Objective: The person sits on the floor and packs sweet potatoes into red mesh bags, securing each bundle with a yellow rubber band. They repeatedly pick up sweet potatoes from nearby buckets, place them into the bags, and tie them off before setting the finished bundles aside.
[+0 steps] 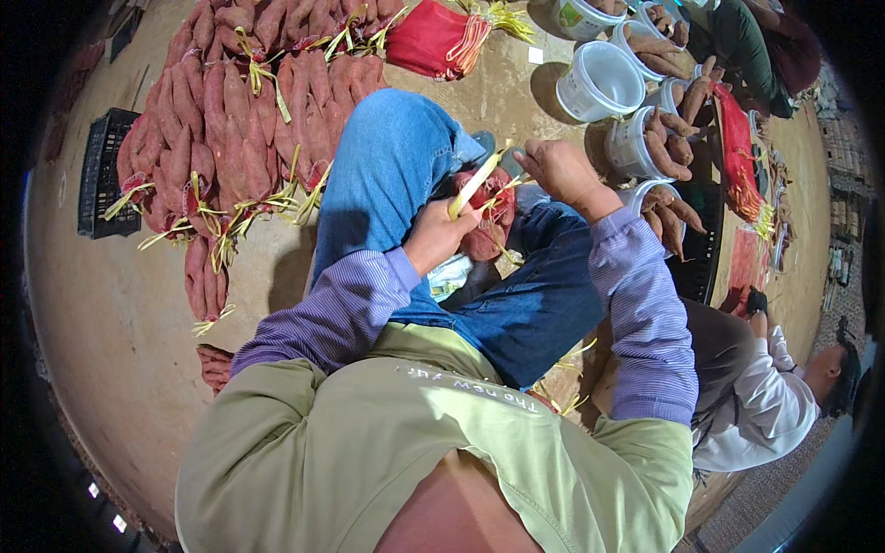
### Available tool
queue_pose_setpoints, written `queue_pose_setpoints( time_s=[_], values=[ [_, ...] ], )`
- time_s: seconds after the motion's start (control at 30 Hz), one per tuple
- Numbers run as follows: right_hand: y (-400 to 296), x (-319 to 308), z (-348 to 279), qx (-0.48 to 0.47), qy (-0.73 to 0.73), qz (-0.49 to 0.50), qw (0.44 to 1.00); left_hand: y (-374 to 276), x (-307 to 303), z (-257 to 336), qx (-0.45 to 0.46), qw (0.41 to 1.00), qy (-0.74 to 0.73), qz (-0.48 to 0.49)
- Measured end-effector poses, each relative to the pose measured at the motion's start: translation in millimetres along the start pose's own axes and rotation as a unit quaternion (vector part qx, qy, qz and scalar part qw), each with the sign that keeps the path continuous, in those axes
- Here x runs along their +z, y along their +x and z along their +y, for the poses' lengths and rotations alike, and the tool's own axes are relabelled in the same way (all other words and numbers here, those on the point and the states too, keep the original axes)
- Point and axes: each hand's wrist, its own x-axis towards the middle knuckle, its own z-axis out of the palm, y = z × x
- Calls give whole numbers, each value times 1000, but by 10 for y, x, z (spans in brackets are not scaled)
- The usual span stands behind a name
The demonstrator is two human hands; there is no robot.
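Between my knees sits a red mesh bag of sweet potatoes (487,207), its top partly under my hands. My left hand (442,231) is closed around a bundle of pale yellow tie strips (476,183). Up and to the right, the fingers of my right hand (556,169) are pinched together near the far end of the strips; whether a strip is between them cannot be told. Loose yellow strips lie on the bag. Below my left hand, a white printed bag (449,275) shows between my legs.
Filled, tied mesh bags of sweet potatoes (228,131) are piled at the upper left by a black crate (110,173). Red empty mesh bags (432,38) lie ahead. White buckets (600,81), several holding sweet potatoes, stand at the right. A person in white (767,408) sits at the lower right.
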Motion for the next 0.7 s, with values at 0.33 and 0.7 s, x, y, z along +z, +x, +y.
queue_pose_setpoints(
  time_s=[0.33,0.7],
  values=[
    [38,-121,-170,275,641,66,713,222,123,262,46,983,-168,55],
    [271,32,-335,282,700,106,648,264,68,220,1,890,-455,-38]
  ],
)
